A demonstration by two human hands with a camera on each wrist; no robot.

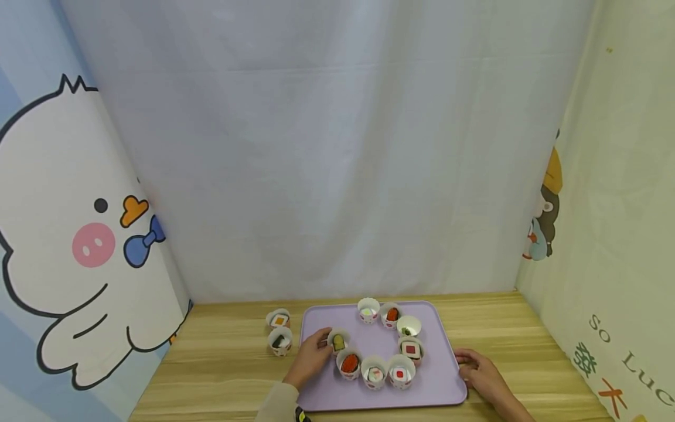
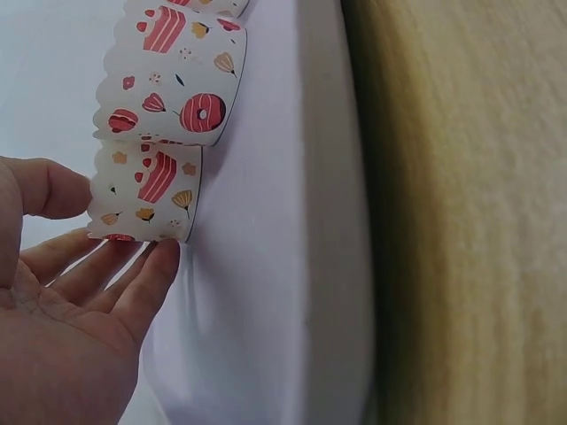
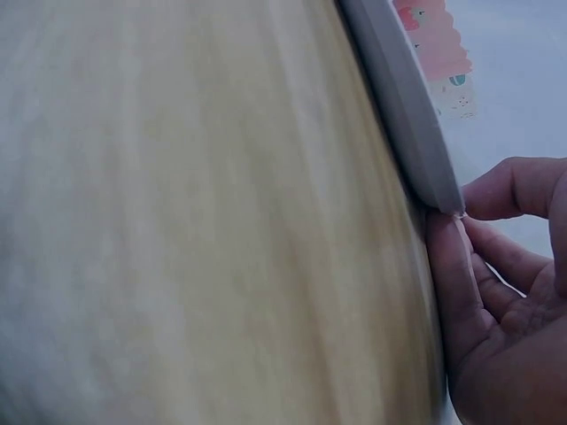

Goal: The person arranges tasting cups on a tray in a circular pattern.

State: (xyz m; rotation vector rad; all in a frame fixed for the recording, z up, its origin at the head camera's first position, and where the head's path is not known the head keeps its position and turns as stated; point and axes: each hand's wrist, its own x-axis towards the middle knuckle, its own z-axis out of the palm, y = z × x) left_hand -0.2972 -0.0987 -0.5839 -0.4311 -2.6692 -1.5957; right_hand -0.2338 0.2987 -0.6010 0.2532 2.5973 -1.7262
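On a lilac tray [image 1: 364, 401] stand several paper baking cups with small sushi-like pieces in them, set out in a rough ring. My left hand [image 1: 313, 356] is at the ring's left side and holds the cup with a green piece [image 1: 338, 340]. In the left wrist view, the thumb is at that printed cup's [image 2: 151, 190] scalloped rim and the fingers [image 2: 152, 292] lie against its side. My right hand [image 1: 481, 375] pinches the tray's right edge; the right wrist view shows thumb and fingertips meeting at the tray rim [image 3: 407, 115].
Two more paper cups, one with an orange-and-white piece [image 1: 279, 320] and one with a dark piece [image 1: 280, 341], stand on the wooden table [image 1: 221, 375] left of the tray. A pale curtain [image 1: 337, 176] hangs behind the table, with printed cloths at both sides.
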